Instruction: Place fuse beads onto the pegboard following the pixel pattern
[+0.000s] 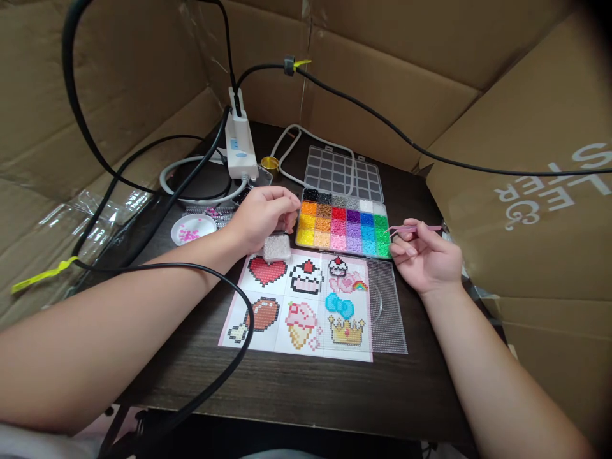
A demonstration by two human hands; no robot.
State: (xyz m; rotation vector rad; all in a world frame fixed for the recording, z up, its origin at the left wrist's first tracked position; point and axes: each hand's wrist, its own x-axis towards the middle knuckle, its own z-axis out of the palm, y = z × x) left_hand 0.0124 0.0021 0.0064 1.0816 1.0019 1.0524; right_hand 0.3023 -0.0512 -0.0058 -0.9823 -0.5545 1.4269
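My right hand [429, 261] holds a pair of pink tweezers [421, 228], its bent tips at the green beads on the right side of the bead box [345, 223]. That box is open and sorts small beads by colour in compartments. By its left edge, my left hand [268, 217] is closed, thumb against curled fingers; whatever it may hold is hidden. Just below that hand is a small clear box of whitish beads [277, 248]. In front lies a pattern sheet [281, 294] with pixel pictures, partly covered by a clear pegboard [389, 306].
A white dish of pink beads [194, 229] sits left, beside another pegboard [224, 218]. Behind stand a power strip [240, 150] and a gold-coloured cup [270, 165]. A black cable [224, 274] loops over my left forearm. Cardboard walls [382, 70] enclose the table.
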